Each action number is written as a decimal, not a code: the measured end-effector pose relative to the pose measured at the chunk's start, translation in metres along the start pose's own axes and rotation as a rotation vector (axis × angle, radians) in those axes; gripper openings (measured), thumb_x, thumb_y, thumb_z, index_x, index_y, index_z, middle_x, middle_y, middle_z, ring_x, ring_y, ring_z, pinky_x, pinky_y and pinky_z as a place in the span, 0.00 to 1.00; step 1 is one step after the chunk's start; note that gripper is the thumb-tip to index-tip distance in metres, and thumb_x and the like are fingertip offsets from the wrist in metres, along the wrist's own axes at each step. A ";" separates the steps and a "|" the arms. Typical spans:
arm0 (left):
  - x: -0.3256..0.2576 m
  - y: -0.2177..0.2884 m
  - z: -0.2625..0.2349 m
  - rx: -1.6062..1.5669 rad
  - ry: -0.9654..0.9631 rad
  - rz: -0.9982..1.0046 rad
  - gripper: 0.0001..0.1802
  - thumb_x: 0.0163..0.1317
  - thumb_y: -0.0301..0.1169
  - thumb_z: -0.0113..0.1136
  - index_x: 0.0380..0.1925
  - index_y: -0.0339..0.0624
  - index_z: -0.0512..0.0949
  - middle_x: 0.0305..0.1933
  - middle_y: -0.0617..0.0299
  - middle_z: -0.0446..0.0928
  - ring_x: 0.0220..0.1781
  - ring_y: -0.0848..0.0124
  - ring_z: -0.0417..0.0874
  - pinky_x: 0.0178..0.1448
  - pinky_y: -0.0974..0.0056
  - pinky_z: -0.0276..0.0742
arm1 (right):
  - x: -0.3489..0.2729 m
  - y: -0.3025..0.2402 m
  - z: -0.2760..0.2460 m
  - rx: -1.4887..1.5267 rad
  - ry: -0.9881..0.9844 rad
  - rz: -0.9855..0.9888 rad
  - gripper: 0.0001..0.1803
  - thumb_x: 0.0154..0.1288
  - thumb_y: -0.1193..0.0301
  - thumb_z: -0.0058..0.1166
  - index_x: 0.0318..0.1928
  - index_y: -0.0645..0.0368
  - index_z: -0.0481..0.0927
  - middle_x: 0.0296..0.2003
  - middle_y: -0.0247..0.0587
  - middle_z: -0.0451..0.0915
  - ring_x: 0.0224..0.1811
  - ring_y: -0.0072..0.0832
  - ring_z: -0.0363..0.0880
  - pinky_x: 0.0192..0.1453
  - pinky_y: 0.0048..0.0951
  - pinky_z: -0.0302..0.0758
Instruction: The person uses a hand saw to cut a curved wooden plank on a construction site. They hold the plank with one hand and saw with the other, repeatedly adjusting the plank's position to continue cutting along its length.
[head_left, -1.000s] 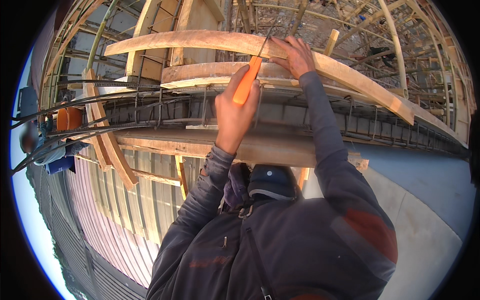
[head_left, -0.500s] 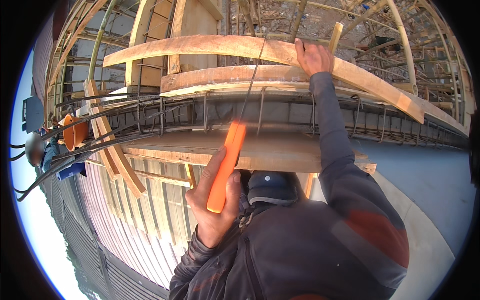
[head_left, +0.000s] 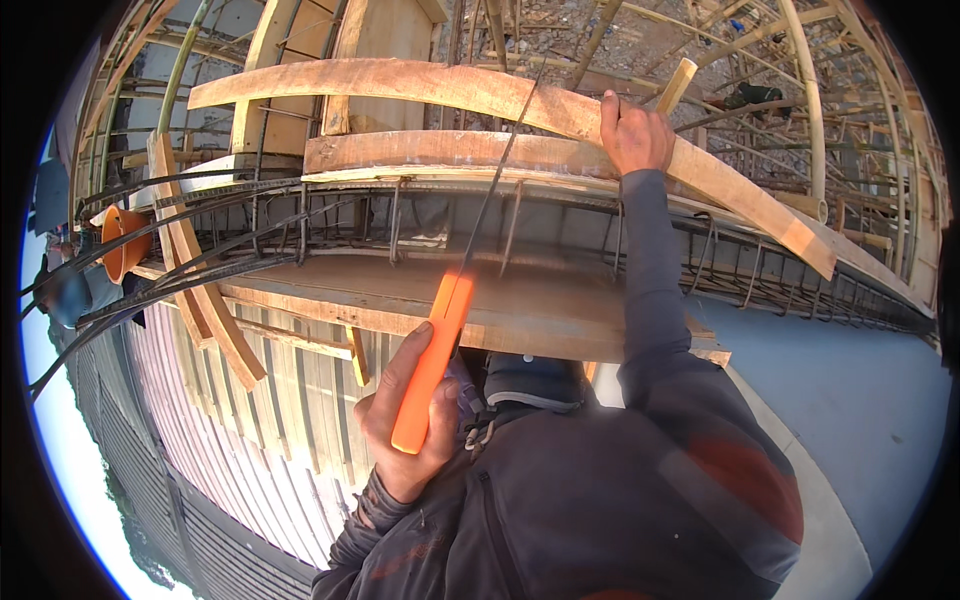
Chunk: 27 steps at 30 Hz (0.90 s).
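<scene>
My left hand [head_left: 405, 430] is closed around the orange handle of a hand saw [head_left: 432, 368]. Its thin dark blade slants up and away, and near its far end crosses a long wooden plank [head_left: 400, 82]. The plank runs left to right in front of me, over the lumber and rebar below. My right hand [head_left: 637, 133] grips this plank to the right of the blade, fingers over its far edge. Whether the blade has cut into the wood I cannot tell. A second thick board [head_left: 440, 150] lies just nearer than the plank.
A rebar cage [head_left: 570, 235] stretches across, with a wooden formwork board [head_left: 480, 315] on its near side. Long bars jut out at left beside an orange cone-shaped container [head_left: 126, 243] and a blurred person [head_left: 70, 298]. Bamboo scaffolding [head_left: 812, 110] stands beyond. Corrugated roofing [head_left: 240, 440] lies lower left.
My left hand has drawn the saw back toward me, a little down and left. My right hand keeps its grip on the plank. The whole view has shifted slightly.
</scene>
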<state>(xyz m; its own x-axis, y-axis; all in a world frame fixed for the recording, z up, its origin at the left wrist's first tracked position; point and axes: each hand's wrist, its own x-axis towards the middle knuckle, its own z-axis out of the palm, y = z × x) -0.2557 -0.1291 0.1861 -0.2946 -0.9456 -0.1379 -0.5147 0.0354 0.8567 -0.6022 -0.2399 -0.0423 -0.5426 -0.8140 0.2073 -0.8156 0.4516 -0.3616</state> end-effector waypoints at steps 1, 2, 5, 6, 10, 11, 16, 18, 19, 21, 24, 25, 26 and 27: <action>0.007 -0.012 0.005 -0.037 0.008 0.023 0.25 0.72 0.30 0.67 0.67 0.33 0.79 0.56 0.43 0.89 0.55 0.61 0.93 0.58 0.62 0.86 | -0.001 0.000 0.000 -0.018 0.010 0.014 0.32 0.79 0.47 0.47 0.30 0.57 0.92 0.26 0.61 0.85 0.32 0.61 0.86 0.47 0.56 0.81; 0.032 -0.029 0.018 -0.075 0.011 0.048 0.25 0.72 0.31 0.68 0.66 0.34 0.80 0.53 0.43 0.90 0.53 0.60 0.94 0.56 0.61 0.87 | -0.001 0.000 -0.002 -0.038 0.021 0.033 0.31 0.79 0.49 0.48 0.28 0.58 0.92 0.25 0.60 0.85 0.31 0.60 0.85 0.47 0.55 0.81; 0.162 -0.044 0.091 0.075 0.080 0.154 0.20 0.72 0.39 0.66 0.58 0.41 0.85 0.33 0.39 0.85 0.37 0.44 0.91 0.44 0.51 0.85 | 0.010 -0.009 -0.001 -0.003 0.019 -0.021 0.31 0.78 0.51 0.49 0.27 0.59 0.92 0.23 0.60 0.85 0.30 0.60 0.85 0.47 0.54 0.82; 0.202 -0.055 0.113 0.100 0.167 0.239 0.21 0.72 0.43 0.64 0.58 0.44 0.85 0.37 0.39 0.87 0.37 0.38 0.87 0.43 0.47 0.85 | 0.009 -0.017 0.000 0.014 0.009 -0.058 0.31 0.78 0.50 0.49 0.27 0.59 0.92 0.23 0.60 0.85 0.30 0.61 0.85 0.46 0.55 0.81; 0.170 -0.049 0.092 -0.016 0.085 0.099 0.21 0.72 0.38 0.66 0.59 0.37 0.84 0.36 0.42 0.88 0.37 0.52 0.93 0.42 0.55 0.86 | -0.006 -0.009 0.007 -0.019 0.038 -0.057 0.33 0.78 0.48 0.47 0.26 0.59 0.91 0.24 0.61 0.85 0.33 0.62 0.85 0.47 0.56 0.81; 0.138 -0.043 0.072 -0.142 0.046 0.063 0.22 0.72 0.36 0.66 0.60 0.35 0.83 0.37 0.44 0.90 0.39 0.58 0.95 0.43 0.58 0.87 | 0.004 -0.007 0.004 0.000 0.046 -0.014 0.33 0.78 0.48 0.47 0.26 0.60 0.91 0.24 0.61 0.85 0.33 0.62 0.85 0.47 0.57 0.81; 0.007 -0.019 -0.005 0.024 -0.018 0.071 0.24 0.73 0.30 0.65 0.67 0.34 0.80 0.55 0.46 0.90 0.54 0.65 0.93 0.57 0.62 0.86 | 0.003 0.007 0.006 0.001 0.067 0.025 0.33 0.78 0.48 0.47 0.26 0.60 0.91 0.24 0.62 0.85 0.34 0.62 0.85 0.47 0.57 0.81; 0.084 -0.024 0.030 -0.015 -0.041 0.006 0.22 0.73 0.31 0.65 0.63 0.34 0.82 0.49 0.46 0.90 0.49 0.63 0.93 0.54 0.63 0.85 | 0.005 0.008 0.010 -0.017 0.057 0.017 0.33 0.77 0.48 0.47 0.27 0.60 0.92 0.24 0.61 0.85 0.34 0.62 0.85 0.48 0.56 0.81; 0.136 -0.031 0.057 -0.076 -0.038 -0.003 0.20 0.72 0.32 0.66 0.60 0.34 0.83 0.42 0.44 0.90 0.44 0.61 0.94 0.49 0.63 0.85 | 0.009 0.007 0.009 0.001 0.034 0.006 0.33 0.78 0.48 0.47 0.27 0.60 0.91 0.24 0.61 0.85 0.34 0.62 0.85 0.48 0.56 0.81; 0.224 -0.056 0.111 -0.042 0.103 0.153 0.22 0.71 0.41 0.65 0.56 0.37 0.86 0.36 0.39 0.87 0.40 0.45 0.91 0.48 0.53 0.85 | 0.010 -0.017 0.005 0.050 -0.016 -0.067 0.33 0.78 0.49 0.47 0.26 0.60 0.91 0.24 0.61 0.85 0.34 0.62 0.85 0.48 0.56 0.81; 0.220 -0.046 0.125 0.114 0.180 0.285 0.26 0.71 0.45 0.65 0.58 0.34 0.85 0.30 0.53 0.84 0.28 0.73 0.81 0.35 0.65 0.77 | 0.006 -0.008 0.011 0.017 0.058 -0.102 0.33 0.79 0.45 0.47 0.30 0.58 0.92 0.28 0.61 0.86 0.35 0.62 0.86 0.45 0.57 0.82; 0.193 -0.048 0.113 -0.022 0.136 0.218 0.24 0.72 0.41 0.65 0.59 0.34 0.85 0.31 0.54 0.86 0.28 0.74 0.82 0.36 0.63 0.79 | 0.000 -0.002 0.013 -0.017 0.029 -0.077 0.33 0.79 0.44 0.47 0.31 0.57 0.92 0.28 0.61 0.86 0.35 0.62 0.86 0.45 0.57 0.82; 0.153 -0.036 0.092 -0.121 0.031 0.030 0.24 0.73 0.38 0.65 0.63 0.35 0.83 0.36 0.53 0.89 0.34 0.73 0.84 0.42 0.63 0.82 | 0.004 0.004 0.012 -0.049 0.017 -0.034 0.33 0.79 0.44 0.47 0.31 0.57 0.92 0.28 0.61 0.86 0.35 0.62 0.86 0.45 0.57 0.82; 0.105 -0.027 0.069 -0.118 0.019 -0.005 0.24 0.75 0.34 0.63 0.66 0.34 0.80 0.42 0.53 0.90 0.35 0.73 0.84 0.42 0.65 0.82 | 0.010 0.008 0.011 -0.079 0.009 0.001 0.33 0.79 0.44 0.46 0.31 0.56 0.93 0.28 0.61 0.86 0.36 0.62 0.86 0.46 0.57 0.82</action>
<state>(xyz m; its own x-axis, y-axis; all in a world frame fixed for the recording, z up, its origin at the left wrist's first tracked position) -0.3287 -0.2072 0.1139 -0.2761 -0.9518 -0.1337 -0.4172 -0.0066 0.9088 -0.6122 -0.2483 -0.0527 -0.5451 -0.8103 0.2150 -0.8281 0.4803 -0.2890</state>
